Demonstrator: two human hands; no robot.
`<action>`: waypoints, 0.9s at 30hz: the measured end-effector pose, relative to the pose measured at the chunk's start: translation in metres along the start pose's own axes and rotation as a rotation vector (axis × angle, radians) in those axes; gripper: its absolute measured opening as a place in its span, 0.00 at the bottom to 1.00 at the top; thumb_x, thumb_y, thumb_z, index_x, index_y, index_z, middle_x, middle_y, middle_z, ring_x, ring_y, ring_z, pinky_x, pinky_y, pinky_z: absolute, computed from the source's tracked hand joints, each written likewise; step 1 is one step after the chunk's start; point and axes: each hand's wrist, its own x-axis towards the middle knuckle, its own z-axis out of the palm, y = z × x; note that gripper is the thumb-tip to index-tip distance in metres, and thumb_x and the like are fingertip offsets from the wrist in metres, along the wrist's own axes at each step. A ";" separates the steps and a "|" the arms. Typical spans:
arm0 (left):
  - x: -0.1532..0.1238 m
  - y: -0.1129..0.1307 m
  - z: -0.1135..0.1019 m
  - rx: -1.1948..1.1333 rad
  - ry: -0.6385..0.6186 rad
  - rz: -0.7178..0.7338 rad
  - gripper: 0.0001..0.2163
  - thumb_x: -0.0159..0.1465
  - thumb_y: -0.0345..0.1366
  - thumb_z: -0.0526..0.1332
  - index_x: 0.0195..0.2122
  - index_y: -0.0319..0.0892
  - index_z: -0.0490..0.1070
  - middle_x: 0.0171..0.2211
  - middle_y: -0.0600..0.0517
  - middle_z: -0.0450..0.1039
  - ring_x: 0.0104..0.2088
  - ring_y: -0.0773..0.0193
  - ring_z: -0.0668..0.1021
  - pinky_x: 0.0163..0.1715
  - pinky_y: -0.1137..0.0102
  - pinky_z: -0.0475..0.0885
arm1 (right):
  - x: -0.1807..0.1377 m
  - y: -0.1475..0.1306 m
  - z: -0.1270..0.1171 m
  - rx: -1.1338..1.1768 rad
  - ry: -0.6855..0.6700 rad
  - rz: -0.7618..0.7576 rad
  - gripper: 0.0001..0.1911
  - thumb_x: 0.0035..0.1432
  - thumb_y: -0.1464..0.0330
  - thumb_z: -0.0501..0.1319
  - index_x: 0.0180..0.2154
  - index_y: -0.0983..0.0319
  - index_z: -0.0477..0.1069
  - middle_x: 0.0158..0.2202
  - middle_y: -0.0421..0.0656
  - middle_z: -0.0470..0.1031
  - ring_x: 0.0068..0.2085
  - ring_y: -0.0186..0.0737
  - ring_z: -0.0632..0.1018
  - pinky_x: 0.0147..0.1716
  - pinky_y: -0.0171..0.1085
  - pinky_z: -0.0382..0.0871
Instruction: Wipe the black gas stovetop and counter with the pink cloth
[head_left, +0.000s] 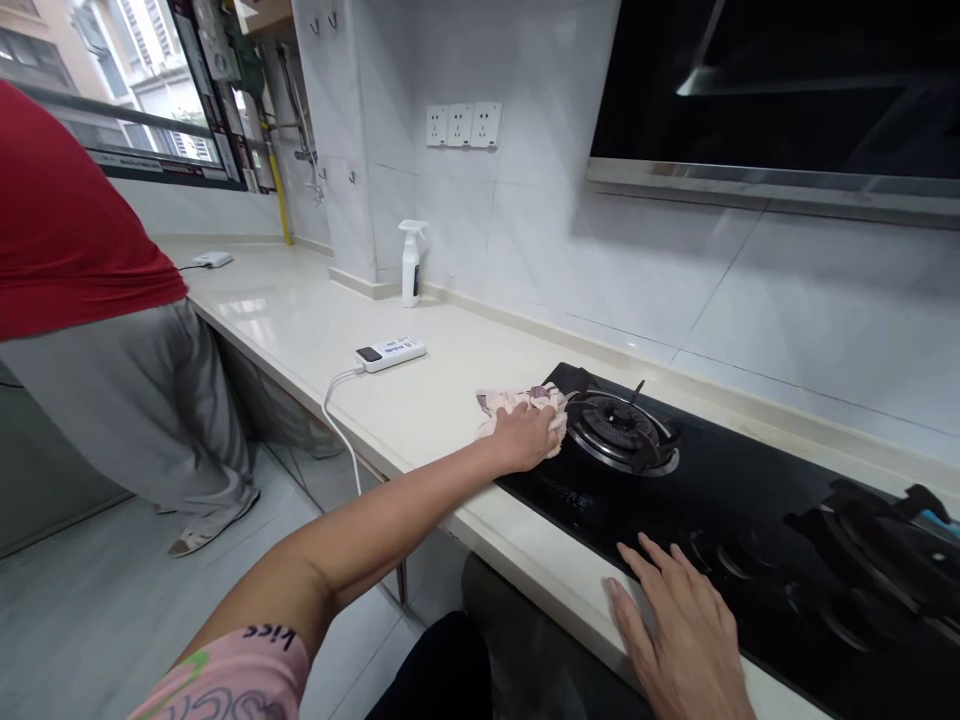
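A long cream counter [457,350] runs past me toward the window, edged by a pale raised strip along the marbled wall. At left, a person in a red top [75,220] and loose gray trousers leans over the counter's far stretch, face out of frame. A dark range hood [787,100] with a metallic lower edge juts over the black glass cooktop [712,480], which is set into the counter before me. Of its two burners, the left [619,425] sits nearest my work, its metal ring and dark supports plain to see; the right one [885,550] is blurred near the frame's edge. A white spray bottle [411,268], the one container in clear view, stands upright by the wall corner, trigger head on top; its contents cannot be made out. In the foreground, my right hand [686,625] is spread palm down with nothing in its grasp, fingertips over the cooktop's front edge; whether they touch, I cannot tell. My left hand [525,437] reaches across, fingers curled down on a crumpled pinkish cloth [551,395] at the cooktop's left edge, just beside the left burner. On the counter, a white device [397,352] with a dark display lies trailing a white cable [334,420] over the front edge
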 end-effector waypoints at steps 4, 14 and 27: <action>0.002 -0.003 0.003 0.003 0.006 -0.006 0.18 0.73 0.45 0.47 0.59 0.45 0.63 0.58 0.39 0.73 0.64 0.44 0.68 0.59 0.42 0.64 | 0.000 -0.001 0.000 0.002 0.021 -0.012 0.26 0.70 0.49 0.53 0.58 0.54 0.74 0.62 0.47 0.74 0.64 0.63 0.70 0.56 0.63 0.67; 0.023 0.000 0.006 0.017 0.050 -0.072 0.20 0.73 0.45 0.47 0.61 0.45 0.63 0.61 0.39 0.71 0.65 0.45 0.67 0.60 0.43 0.63 | 0.009 -0.021 -0.017 0.083 0.009 0.092 0.29 0.73 0.49 0.46 0.56 0.58 0.75 0.61 0.49 0.74 0.65 0.61 0.68 0.60 0.62 0.63; -0.088 0.007 -0.007 0.062 0.050 0.028 0.19 0.74 0.43 0.47 0.61 0.41 0.63 0.61 0.37 0.71 0.65 0.44 0.66 0.59 0.43 0.63 | 0.011 -0.022 -0.009 0.082 0.027 0.108 0.32 0.72 0.49 0.43 0.56 0.59 0.76 0.61 0.49 0.74 0.65 0.61 0.68 0.61 0.61 0.62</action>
